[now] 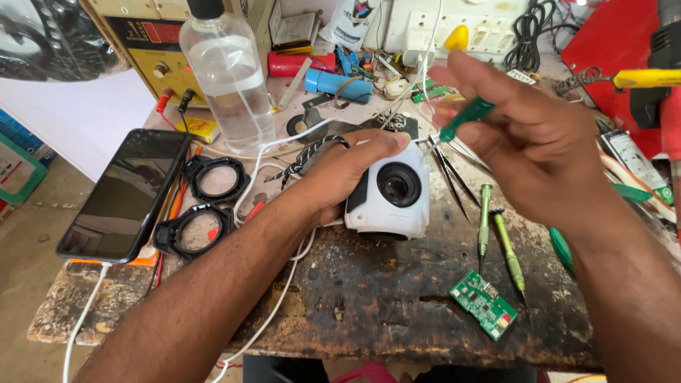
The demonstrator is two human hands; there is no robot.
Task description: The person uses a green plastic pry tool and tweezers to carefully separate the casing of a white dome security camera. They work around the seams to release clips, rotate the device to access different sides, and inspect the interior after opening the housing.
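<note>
Right hand (528, 145) pinched shut on a green screwdriver (464, 119), raised above the camera (390, 188); likely risk: tip slips and scratches the lens. Left hand (347, 170) wrapped over the camera's left side, steadying it mid-worktop (383, 298). Loose circuit board (484, 303) near the front edge could get knocked off. Phone (124, 195) far left.

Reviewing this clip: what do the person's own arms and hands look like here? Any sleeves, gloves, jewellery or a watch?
Both forearms are bare as far as the frame shows; no sleeve edge is in view. The left hand and right hand wear no gloves. No ring, watch or wristband shows on either wrist or on the fingers. The right hand is slightly motion-blurred, so small details there are hard to tell.
</note>
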